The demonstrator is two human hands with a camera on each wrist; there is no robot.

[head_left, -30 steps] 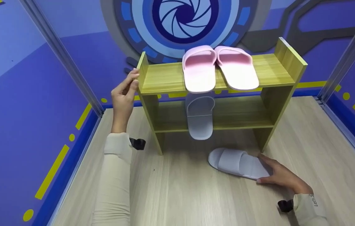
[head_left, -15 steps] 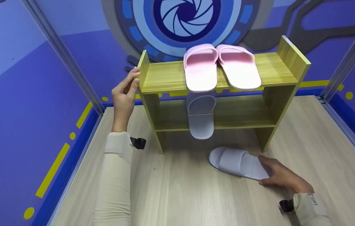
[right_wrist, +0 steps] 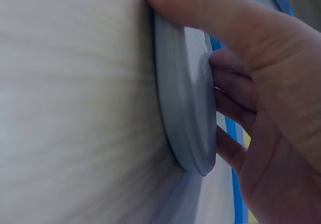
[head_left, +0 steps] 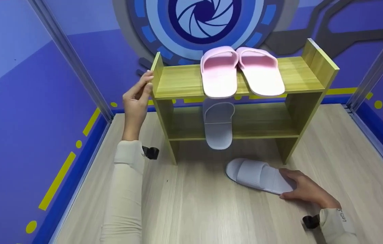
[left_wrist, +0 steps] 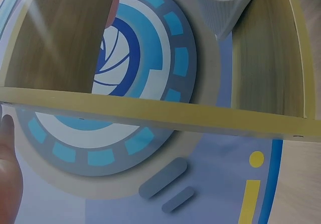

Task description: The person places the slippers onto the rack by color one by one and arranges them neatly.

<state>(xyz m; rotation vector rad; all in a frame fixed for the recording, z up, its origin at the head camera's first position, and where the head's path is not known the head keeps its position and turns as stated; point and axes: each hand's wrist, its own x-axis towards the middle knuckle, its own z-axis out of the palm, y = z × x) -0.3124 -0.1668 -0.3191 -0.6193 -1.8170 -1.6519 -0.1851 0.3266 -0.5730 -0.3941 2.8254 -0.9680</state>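
Note:
My right hand (head_left: 308, 190) grips the heel end of a grey slipper (head_left: 254, 174) lying on the floor in front of a wooden shoe rack (head_left: 181, 81). In the right wrist view the thumb (right_wrist: 195, 3) is along one edge of the sole and the fingers are on the other side. At the rack's left side panel, my left hand (head_left: 136, 101) holds the panel's edge with thumb and fingertips. Another grey slipper (head_left: 218, 135) rests on the middle shelf, toe inward. Two pink slippers (head_left: 220, 79) stand side by side on the top shelf, heels toward me.
Purple and blue printed walls (head_left: 83, 67) enclose the rack at the back and sides, with metal posts (head_left: 72, 61) at the corners. The pale wood-grain floor (head_left: 205, 213) extends in front of the rack and to both sides.
The head view has shifted slightly. Both hands keep their places on the rack and the grey slipper, and the slippers have not moved.

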